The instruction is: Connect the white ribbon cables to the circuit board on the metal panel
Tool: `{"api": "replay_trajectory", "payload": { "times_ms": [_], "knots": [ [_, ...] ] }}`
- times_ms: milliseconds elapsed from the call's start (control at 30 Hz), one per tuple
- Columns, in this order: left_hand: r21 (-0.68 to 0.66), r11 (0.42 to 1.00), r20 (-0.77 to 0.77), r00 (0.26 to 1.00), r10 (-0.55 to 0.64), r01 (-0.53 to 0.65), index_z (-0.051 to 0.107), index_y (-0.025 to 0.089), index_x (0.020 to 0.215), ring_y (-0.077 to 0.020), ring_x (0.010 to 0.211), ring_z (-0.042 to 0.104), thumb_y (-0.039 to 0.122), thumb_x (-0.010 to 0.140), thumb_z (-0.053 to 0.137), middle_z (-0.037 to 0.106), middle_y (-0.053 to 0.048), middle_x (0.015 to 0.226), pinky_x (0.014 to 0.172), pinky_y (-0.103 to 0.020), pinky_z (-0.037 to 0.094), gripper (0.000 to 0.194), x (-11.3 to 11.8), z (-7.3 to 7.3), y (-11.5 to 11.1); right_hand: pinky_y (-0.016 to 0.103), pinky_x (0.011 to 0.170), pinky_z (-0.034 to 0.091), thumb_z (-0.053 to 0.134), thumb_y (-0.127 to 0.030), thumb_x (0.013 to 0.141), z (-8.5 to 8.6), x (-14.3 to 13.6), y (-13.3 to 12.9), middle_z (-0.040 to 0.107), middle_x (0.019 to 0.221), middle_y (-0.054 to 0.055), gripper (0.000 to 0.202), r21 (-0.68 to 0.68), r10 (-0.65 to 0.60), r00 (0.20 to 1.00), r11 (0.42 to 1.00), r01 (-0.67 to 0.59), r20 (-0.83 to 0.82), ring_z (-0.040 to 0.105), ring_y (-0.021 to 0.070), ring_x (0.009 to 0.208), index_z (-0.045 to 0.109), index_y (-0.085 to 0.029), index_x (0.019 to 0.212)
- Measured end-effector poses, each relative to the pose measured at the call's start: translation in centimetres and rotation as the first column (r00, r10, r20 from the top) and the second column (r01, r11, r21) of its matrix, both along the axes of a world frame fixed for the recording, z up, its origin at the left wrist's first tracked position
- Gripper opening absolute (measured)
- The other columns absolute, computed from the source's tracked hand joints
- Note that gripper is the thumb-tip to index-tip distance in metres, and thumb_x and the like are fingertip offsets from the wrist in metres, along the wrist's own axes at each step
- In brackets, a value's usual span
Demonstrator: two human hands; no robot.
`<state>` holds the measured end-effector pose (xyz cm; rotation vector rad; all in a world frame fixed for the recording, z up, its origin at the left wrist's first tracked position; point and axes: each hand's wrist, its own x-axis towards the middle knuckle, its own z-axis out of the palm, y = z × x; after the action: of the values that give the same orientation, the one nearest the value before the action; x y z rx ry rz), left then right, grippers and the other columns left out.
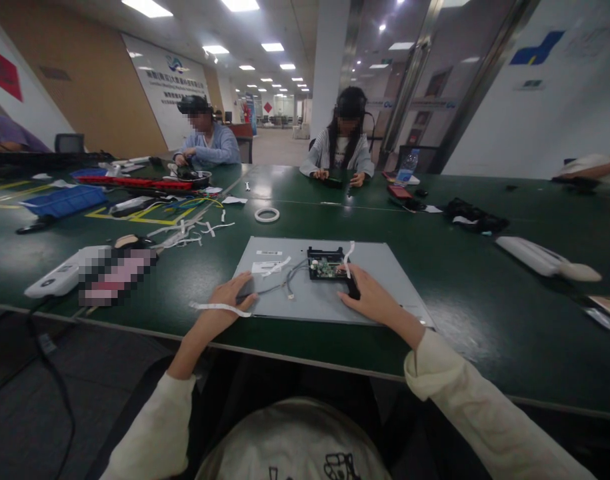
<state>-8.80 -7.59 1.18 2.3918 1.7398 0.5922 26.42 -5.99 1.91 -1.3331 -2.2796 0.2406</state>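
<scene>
A flat grey panel lies on the green table, near its front edge. On the panel sits a black-framed circuit board, with grey cables running left from it. My left hand is at the panel's left edge, thumb and fingers apart around the dark end of a cable; its grip is unclear. A white strip lies by that wrist. My right hand rests at the board's right side, beside a small black piece, thumb spread from the fingers. Another white strip stands at its fingertips.
A tape roll lies behind the panel. White strips, a blue tray and a white device are at left. Another white device lies at right. Two people sit across the green table.
</scene>
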Motion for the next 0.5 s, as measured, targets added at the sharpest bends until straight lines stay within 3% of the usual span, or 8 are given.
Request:
{"api": "replay_trajectory", "payload": {
  "times_ms": [133,233,300,400,500],
  "knots": [
    [0.050,0.997,0.002,0.998,0.057,-0.057,0.046,0.019,0.121,-0.0239,0.111,0.053,0.041,0.085,0.039,0.053,-0.010,0.124,0.096,-0.040,0.040,0.042,0.6,-0.2,0.0,0.040,0.100,0.033,0.051,-0.041,0.078,0.0,-0.1,0.1,0.045,0.127,0.013,0.061,-0.001,-0.008,1.000,1.000,0.008,0.003,0.043,0.0240,0.116,0.031,-0.017,0.130],
    [0.171,0.984,0.026,0.998,0.056,-0.059,0.045,0.016,0.121,-0.0234,0.118,0.046,0.039,0.087,0.037,0.050,-0.012,0.127,0.100,-0.040,0.036,0.042,2.0,0.0,-0.2,0.038,0.100,0.033,0.051,-0.040,0.078,0.0,-0.2,0.2,0.045,0.127,0.012,0.060,-0.004,-0.001,1.000,1.000,0.001,0.000,0.044,0.0231,0.116,0.031,-0.018,0.130],
    [0.224,0.974,0.004,0.999,-0.047,0.045,0.044,0.015,0.124,-0.0225,0.123,0.040,0.036,0.087,0.039,0.045,-0.012,0.132,0.102,-0.039,0.034,0.043,3.5,0.2,-0.5,0.038,0.100,0.033,0.051,-0.039,0.079,-0.1,-0.2,0.3,0.045,0.126,0.012,0.058,0.000,0.007,1.000,1.000,-0.007,-0.005,0.044,0.0225,0.115,0.032,-0.018,0.130],
    [0.166,0.952,-0.097,0.965,-0.245,0.258,0.044,0.020,0.125,-0.0226,0.126,0.037,0.033,0.086,0.044,0.043,-0.008,0.135,0.101,-0.040,0.035,0.042,5.7,0.3,-0.7,0.037,0.100,0.033,0.051,-0.038,0.079,-0.1,-0.2,0.3,0.045,0.126,0.011,0.057,0.003,0.013,1.000,1.000,-0.012,-0.015,0.044,0.0219,0.115,0.032,-0.018,0.129],
    [0.117,0.941,-0.129,0.944,-0.303,0.318,0.049,0.023,0.121,-0.0222,0.124,0.039,0.029,0.086,0.044,0.045,-0.006,0.133,0.100,-0.040,0.036,0.036,7.0,-0.2,-0.6,0.037,0.100,0.034,0.052,-0.037,0.078,-0.2,-0.2,0.4,0.046,0.125,0.011,0.056,0.000,0.019,1.000,1.000,-0.019,-0.024,0.045,0.0224,0.115,0.033,-0.019,0.128]
  ]
}}
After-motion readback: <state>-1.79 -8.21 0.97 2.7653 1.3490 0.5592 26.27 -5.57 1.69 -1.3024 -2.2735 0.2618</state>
